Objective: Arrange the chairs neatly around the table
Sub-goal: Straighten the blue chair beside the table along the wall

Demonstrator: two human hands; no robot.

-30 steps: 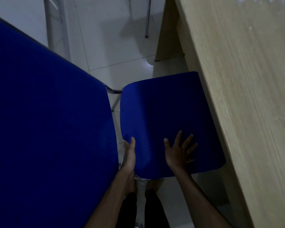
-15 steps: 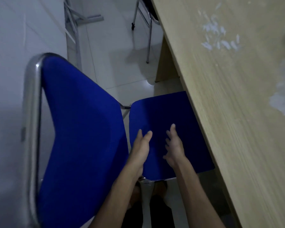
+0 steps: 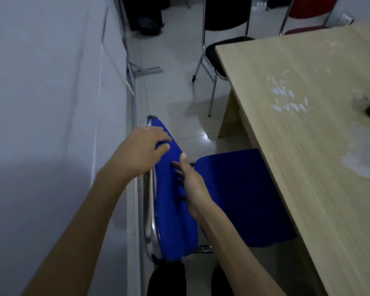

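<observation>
Your left hand curls loosely over the top edge of the blue chair back, fingers bent but not clamped. Your right hand lies flat and open against the backrest. The chair sits between the left wall and the table, its seat tucked partly under the table's near edge.

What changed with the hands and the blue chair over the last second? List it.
Both hands left the blue padded seat and rose to the blue backrest: the left hand now reaches over its top edge, the right hand lies open against its front. Neither has closed a grip yet. The seat is still partly under the light wooden table.
</observation>
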